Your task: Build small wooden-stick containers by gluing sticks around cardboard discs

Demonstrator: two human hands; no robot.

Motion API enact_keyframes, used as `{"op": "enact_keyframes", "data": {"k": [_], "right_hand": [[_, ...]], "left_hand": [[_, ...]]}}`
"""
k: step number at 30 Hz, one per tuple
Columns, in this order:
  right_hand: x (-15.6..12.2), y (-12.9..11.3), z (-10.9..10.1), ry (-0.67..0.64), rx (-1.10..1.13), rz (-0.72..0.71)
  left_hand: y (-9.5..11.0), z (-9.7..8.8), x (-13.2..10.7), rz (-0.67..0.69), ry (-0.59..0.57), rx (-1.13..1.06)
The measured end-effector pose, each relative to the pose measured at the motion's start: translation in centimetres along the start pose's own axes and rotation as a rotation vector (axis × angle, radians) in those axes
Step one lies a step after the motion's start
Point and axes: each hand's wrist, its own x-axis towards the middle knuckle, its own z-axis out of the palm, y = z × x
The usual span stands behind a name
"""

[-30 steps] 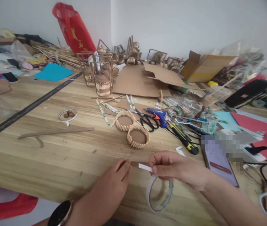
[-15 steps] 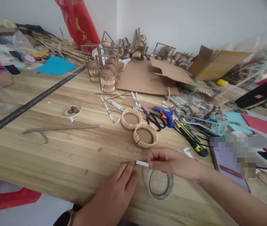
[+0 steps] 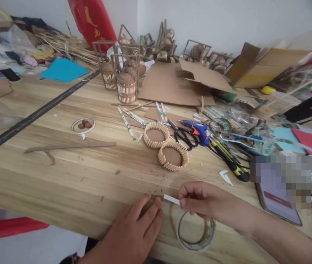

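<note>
My right hand (image 3: 204, 200) pinches a short white strip of adhesive tape (image 3: 171, 199) between thumb and fingertips. Just below that hand is the tape roll (image 3: 205, 242), a ring with green print inside; whether it hangs from the hand or rests on the table I cannot tell. My left hand (image 3: 140, 223) lies palm down on the wooden table (image 3: 62, 190), fingers stretched out. Something brown shows at its fingertips, mostly hidden. The strip's free end stands a little right of them. Beyond the hands sit two round trays (image 3: 173, 156) (image 3: 156, 135) edged with small wooden sticks.
Black scissors (image 3: 186, 137), a blue glue gun (image 3: 199, 132) and a yellow-black cutter (image 3: 231, 163) lie behind my right hand. A phone (image 3: 276, 198) is at the right. A brown strip (image 3: 73, 146) and a white ring (image 3: 92, 126) around brown beads lie left. Small lidded baskets (image 3: 127, 88) stand behind.
The strip's free end has come away from the brown piece at my left fingertips. My right hand and the roll sit slightly lower and further right, and the whole view has shifted a little.
</note>
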Motion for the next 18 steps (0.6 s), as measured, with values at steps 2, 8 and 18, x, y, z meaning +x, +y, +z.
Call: {"op": "enact_keyframes", "data": {"k": [2, 8, 18], "right_hand": [[0.6, -0.5, 0.6, -0.005, -0.016, -0.015], [2.7, -1.1, 2.0, 0.040, -0.218, -0.101], [3.7, -1.9, 2.2, 0.057, -0.418, -0.085]], "left_hand": [[0.0, 0.0, 0.0, -0.014, -0.004, -0.006], [-0.2, 0.0, -0.2, -0.007, -0.015, 0.003], [-0.8, 0.0, -1.5, 0.015, 0.040, -0.016]]}}
